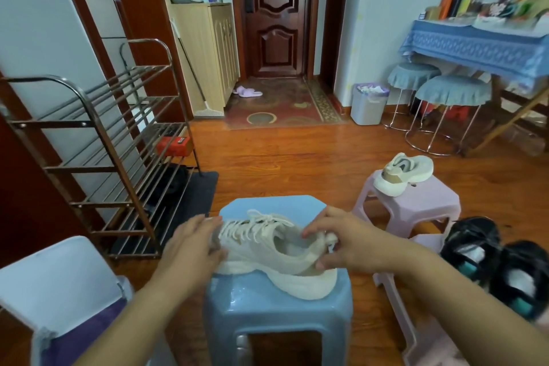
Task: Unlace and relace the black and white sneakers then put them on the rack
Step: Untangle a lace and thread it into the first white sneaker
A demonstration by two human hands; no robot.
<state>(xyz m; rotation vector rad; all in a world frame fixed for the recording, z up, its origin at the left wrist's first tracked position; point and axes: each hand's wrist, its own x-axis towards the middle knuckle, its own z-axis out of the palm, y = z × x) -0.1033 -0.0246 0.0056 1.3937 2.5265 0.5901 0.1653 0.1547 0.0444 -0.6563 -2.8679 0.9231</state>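
I see the white sneaker point(267, 249) lying across the blue stool point(276, 315), heel overhanging the right edge. My right grip point(341, 242) pinches the heel; my left grip point(193, 242) lies flat on the toe. Bare floor separates stool and rack point(98, 142), left.

This is a home's entrance room. A dark carved wooden front door point(277, 13) stands beyond the hands, with a patterned doormat point(282, 105) and lilac slippers point(248, 91) before it. A metal shoe rack point(98, 140) stands left of the grip; cushioned stools point(451, 95) and a cloth-covered table point(481, 47) stand far right.
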